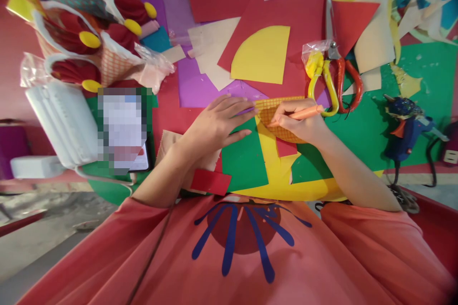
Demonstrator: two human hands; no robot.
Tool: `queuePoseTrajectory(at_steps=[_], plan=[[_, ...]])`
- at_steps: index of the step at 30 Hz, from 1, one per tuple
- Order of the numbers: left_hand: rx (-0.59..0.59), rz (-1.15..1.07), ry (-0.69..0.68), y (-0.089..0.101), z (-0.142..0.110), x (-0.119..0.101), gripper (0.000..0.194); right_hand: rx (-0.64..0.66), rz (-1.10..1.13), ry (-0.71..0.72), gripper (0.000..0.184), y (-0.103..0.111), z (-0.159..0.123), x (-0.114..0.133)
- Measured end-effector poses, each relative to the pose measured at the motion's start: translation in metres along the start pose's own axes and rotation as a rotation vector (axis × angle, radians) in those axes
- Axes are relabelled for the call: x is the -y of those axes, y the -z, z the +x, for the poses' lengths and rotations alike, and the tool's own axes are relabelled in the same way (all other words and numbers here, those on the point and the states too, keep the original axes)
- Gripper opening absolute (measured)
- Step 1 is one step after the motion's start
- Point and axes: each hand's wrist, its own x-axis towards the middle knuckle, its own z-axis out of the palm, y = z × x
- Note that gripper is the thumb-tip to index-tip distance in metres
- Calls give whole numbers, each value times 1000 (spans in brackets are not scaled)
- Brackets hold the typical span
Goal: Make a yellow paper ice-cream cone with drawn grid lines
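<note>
An orange marker is gripped in my right hand, its tip down on a yellow paper piece covered with an orange grid pattern. My left hand lies with fingers stretched out, their tips at the left edge of that gridded piece. Part of the piece is hidden under my right hand. Just beyond it a plain yellow quarter-circle rests on red paper. Scissors with one yellow and one red handle lie close behind my right hand, blades pointing away.
On the left are paper cones with red cloth and yellow ovals, a white box-shaped device and a phone. To the right lies a blue glue gun with its cord. Paper offcuts cover the back right.
</note>
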Motion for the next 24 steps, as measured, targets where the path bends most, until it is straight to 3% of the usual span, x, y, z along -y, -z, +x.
queuePoseTrajectory(at_steps=[8,15,24], plan=[[14,10,-8,0,0,2,43,-138,279,-12,27,-1,2,-4],[24,-24,0,0,1,1,42,-114,124,56,23,2,2,-8],[18,-30,2,1,0,-1,39,-129,88,86,20,-3,3,-11]])
